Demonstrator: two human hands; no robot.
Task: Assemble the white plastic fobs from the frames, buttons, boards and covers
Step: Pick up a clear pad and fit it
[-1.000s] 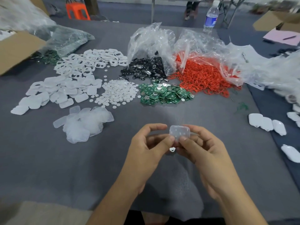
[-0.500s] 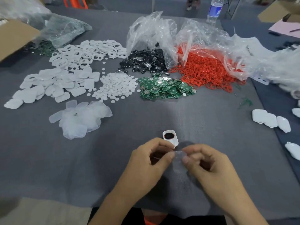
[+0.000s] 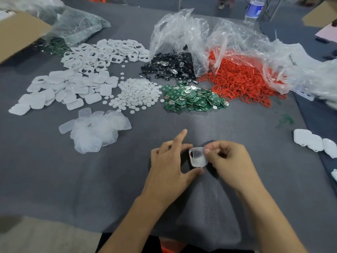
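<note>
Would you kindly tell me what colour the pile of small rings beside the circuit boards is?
The rings are red, clearest in head view.

My left hand (image 3: 171, 161) holds a white shell (image 3: 193, 165) on the grey counter (image 3: 54, 179), with the thumb at its near edge, the middle finger at its left side and the index finger lifted straight. My right hand (image 3: 229, 161) pinches a translucent cover (image 3: 198, 156) by its right edge. The cover lies over the shell, and a dark gap shows at the left. Beyond lie a heap of covers (image 3: 94, 132), white buttons (image 3: 136, 94), green boards (image 3: 193, 99) and red rings (image 3: 240, 79).
</note>
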